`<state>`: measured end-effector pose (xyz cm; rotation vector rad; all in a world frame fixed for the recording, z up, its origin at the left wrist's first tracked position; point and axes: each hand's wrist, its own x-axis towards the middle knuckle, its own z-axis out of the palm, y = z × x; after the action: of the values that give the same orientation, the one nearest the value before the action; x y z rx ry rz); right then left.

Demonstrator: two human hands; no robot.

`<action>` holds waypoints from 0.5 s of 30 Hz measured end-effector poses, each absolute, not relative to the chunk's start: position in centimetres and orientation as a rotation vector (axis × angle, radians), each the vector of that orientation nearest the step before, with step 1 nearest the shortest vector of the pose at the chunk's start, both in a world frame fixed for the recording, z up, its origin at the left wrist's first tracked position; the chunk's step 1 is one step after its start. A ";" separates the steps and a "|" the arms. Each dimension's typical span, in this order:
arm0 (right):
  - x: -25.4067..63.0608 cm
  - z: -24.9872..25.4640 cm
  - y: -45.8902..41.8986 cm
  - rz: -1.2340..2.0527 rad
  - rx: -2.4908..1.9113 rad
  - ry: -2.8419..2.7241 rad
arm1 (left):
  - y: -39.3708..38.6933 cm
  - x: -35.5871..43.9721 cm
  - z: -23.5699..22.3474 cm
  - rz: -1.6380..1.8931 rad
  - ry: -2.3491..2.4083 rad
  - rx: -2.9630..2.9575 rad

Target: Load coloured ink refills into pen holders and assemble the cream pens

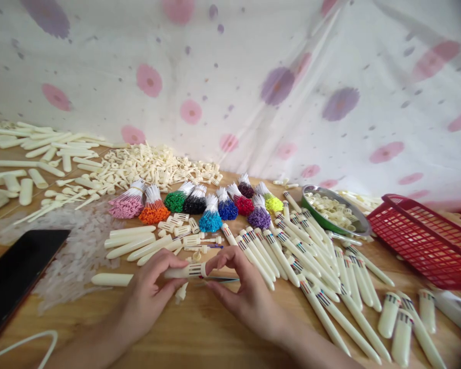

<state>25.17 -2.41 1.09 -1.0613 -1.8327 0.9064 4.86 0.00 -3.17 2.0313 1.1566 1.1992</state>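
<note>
My left hand is closed around a cream multicolor pen, thumb and fingers on its barrel. The pen lies nearly level, its slotted top pointing right. Curled in toward that top end, my right hand has its index fingertip against it and its thumb just below. A thin dark metal tool lies under the right hand, partly hidden. Below the pen is a small cream plastic piece. Loose slotted tops and cream barrels lie just beyond the hands.
Bundles of colored refills stand in a row behind. Many pens with slotted tops spread rightward, near a metal bowl and a red basket. At left lie a phone, clear plastic pieces and heaped cream parts.
</note>
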 end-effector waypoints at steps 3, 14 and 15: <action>24.9 0.7 -2.4 0.982 -1.029 -1.732 | 0.0 4.9 -3.5 1.176 1.189 1.952; 28.8 1.4 4.0 0.752 -1.396 -1.467 | 0.5 4.5 -3.4 1.231 1.193 1.937; 29.9 1.7 5.8 0.574 -1.585 -1.507 | 0.4 4.5 -3.4 1.235 1.191 1.946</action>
<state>29.92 5.85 1.75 -1.5847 -1.5070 0.5739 4.53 0.43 -3.39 1.9458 1.1910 1.2346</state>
